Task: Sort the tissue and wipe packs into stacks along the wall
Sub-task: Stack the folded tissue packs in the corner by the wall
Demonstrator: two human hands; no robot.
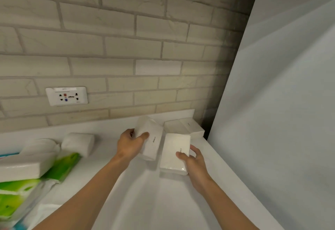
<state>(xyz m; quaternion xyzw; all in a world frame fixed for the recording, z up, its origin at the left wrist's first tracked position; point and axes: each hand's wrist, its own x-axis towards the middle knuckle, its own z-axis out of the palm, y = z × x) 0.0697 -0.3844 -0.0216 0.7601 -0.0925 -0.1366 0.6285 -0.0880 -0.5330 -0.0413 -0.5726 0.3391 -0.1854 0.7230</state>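
My left hand [129, 143] grips a white tissue pack [152, 139], thumb on top, tilted above the white counter [141, 193]. My right hand [193, 164] holds a second white tissue pack [175, 152] by its near right corner, just to the right of the first. Behind them, two more white packs [184, 127] lie side by side in the corner by the brick wall. Further left, another white pack [78, 143] lies on the counter, beside a pile of white packs [27, 166] and green packs [61, 166].
A brick wall [126, 57] runs along the back of the counter, with a white socket plate [66, 96] on it. A tall white panel [281, 102] closes off the right side. Green packaging [12, 199] fills the lower left corner.
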